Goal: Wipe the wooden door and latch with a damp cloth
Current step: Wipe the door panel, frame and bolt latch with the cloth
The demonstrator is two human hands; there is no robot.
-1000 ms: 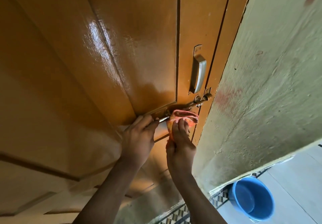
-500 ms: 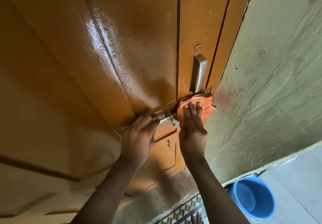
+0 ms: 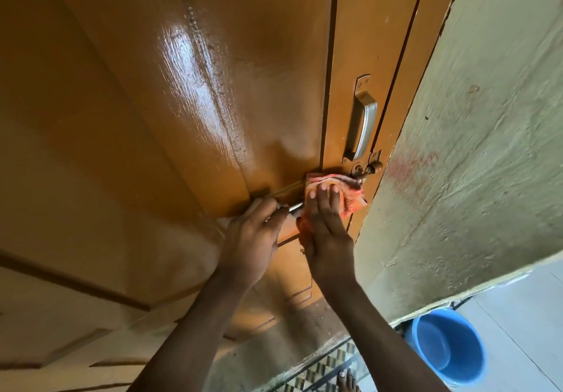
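In the head view, the right hand (image 3: 327, 233) presses an orange-pink damp cloth (image 3: 350, 196) flat against the slide-bolt latch (image 3: 362, 170), just below the metal pull handle (image 3: 364, 126) at centre right of the frame. Its fingers (image 3: 323, 199) lie straight and together over the cloth, pushing rather than clutching it. The left hand (image 3: 253, 239), just to the left, has its fingers curled round the inner end of the bolt rod (image 3: 295, 207), apparently steadying it. The glossy wooden door (image 3: 182, 102) fills the upper left, shining as if wet. A blue bucket (image 3: 447, 349) stands on the floor at lower right, beside the pale green wall (image 3: 487, 147).

To wipe the latch well, I would wrap the cloth around the rod, not merely press on it, work along its length into the brackets and knob, and keep the left hand's grip firm so the bolt does not slide.
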